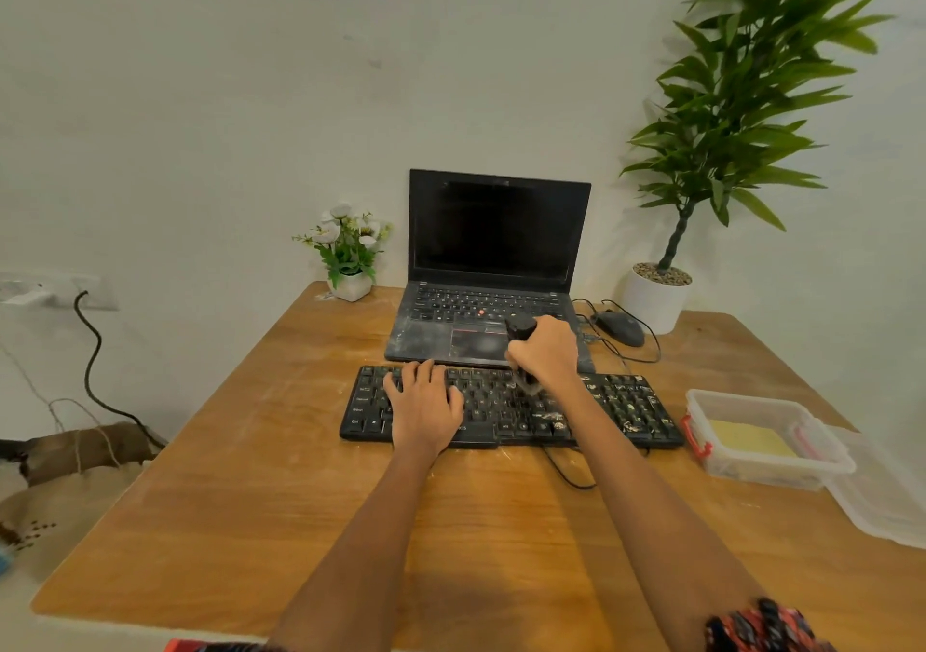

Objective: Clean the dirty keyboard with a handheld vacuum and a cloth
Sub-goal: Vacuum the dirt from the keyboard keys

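My left hand (423,408) lies flat, fingers spread, on the left of the keyboard (511,408) in the middle of the table (250,501). My right hand (546,351) grips the vacuum (521,333), nozzle down on the middle keys. Crumbs cover the right keys. Behind stands a dusty laptop (493,270), a mouse (619,328) beside it. A box (766,438) with a yellow cloth (749,438) sits right.

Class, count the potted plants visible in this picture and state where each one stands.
2: a small flower pot left of the laptop, and a tall leafy plant at the table's far right.
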